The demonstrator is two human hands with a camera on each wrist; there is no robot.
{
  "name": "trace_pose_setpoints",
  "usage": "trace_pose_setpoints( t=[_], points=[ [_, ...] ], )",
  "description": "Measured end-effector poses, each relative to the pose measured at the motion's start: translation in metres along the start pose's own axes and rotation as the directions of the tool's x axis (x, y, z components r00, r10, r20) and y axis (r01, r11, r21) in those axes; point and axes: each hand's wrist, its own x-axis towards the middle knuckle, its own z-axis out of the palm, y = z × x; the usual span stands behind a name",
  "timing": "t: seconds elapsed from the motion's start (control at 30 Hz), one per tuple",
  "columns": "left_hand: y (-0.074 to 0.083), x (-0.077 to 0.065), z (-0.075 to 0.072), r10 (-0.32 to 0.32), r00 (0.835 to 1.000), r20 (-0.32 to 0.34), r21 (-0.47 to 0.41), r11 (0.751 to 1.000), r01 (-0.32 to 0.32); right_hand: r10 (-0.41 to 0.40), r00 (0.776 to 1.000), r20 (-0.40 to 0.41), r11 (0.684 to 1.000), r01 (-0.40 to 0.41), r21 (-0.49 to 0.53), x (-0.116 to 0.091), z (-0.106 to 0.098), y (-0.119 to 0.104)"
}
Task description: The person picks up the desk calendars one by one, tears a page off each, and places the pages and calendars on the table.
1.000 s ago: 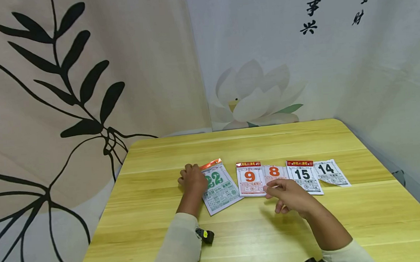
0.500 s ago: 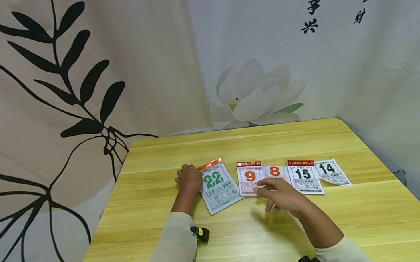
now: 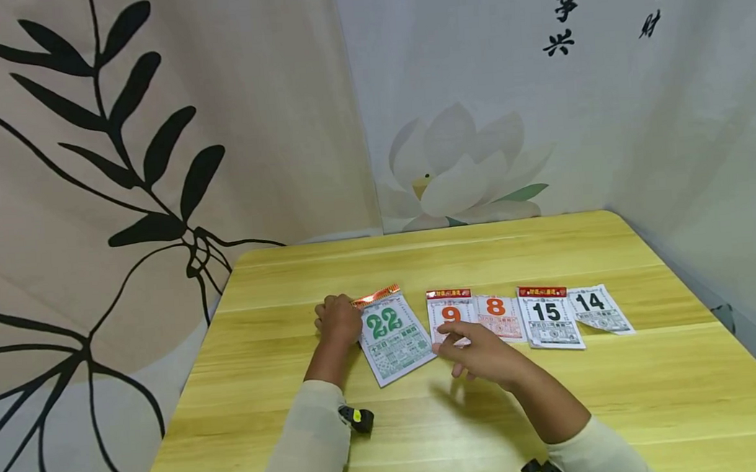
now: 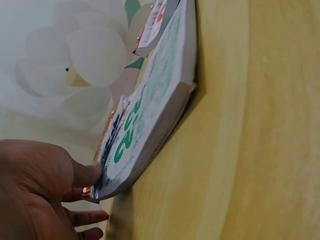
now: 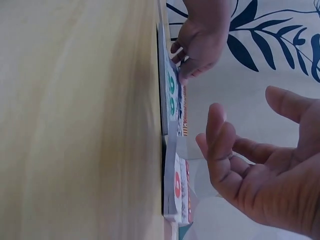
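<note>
A thick tear-off calendar (image 3: 398, 344) shows a green 22 and lies slanted on the table. My left hand (image 3: 339, 321) pinches its upper left corner; in the left wrist view the thumb (image 4: 85, 174) presses on the top edge, other fingers beside and below. My right hand (image 3: 479, 354), fingers loosely bent and holding nothing, hovers over the lower part of a smaller calendar (image 3: 450, 307) with a red 9. In the right wrist view the right hand (image 5: 260, 172) is apart from both calendars.
Right of the 9 calendar lies a loose leaf (image 3: 503, 321) with a red 8. Beyond it are a calendar (image 3: 551, 322) showing 15 and a torn leaf (image 3: 595, 311) showing 14. The wooden table (image 3: 429, 435) ends at a printed curtain (image 3: 280, 126).
My right hand has moved left, from beside the 8 leaf to over the 9 calendar, uncovering the 8 leaf. My left hand has shifted slightly left, showing the 22 fully.
</note>
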Motion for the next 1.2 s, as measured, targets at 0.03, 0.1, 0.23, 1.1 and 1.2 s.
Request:
trace_pose_setpoints(
  t=[0.03, 0.1, 0.23, 1.1, 1.2],
  points=[
    [0.000, 0.000, -0.001, -0.004, 1.000, 0.003, -0.012, 1.000, 0.004, -0.003, 1.000, 0.001, 1.000, 0.003, -0.004, 0.000, 0.001, -0.001],
    [0.000, 0.001, -0.003, -0.009, 1.000, 0.007, -0.034, 0.999, 0.009, -0.006, 1.000, 0.006, 1.000, 0.006, -0.010, 0.001, 0.003, -0.001],
    [-0.001, 0.004, -0.006, -0.010, 1.000, 0.013, -0.061, 0.998, 0.011, -0.012, 1.000, 0.009, 1.000, 0.012, -0.011, 0.002, 0.006, -0.002],
    [0.008, -0.006, -0.027, 0.168, 0.970, 0.173, -0.732, 0.681, 0.013, -0.072, 0.990, -0.121, 0.995, 0.062, -0.083, 0.008, 0.017, -0.002],
    [0.008, -0.007, -0.027, 0.190, 0.964, 0.183, -0.753, 0.658, 0.013, -0.069, 0.990, -0.127, 0.996, 0.060, -0.066, 0.007, 0.017, -0.002]
  ],
)
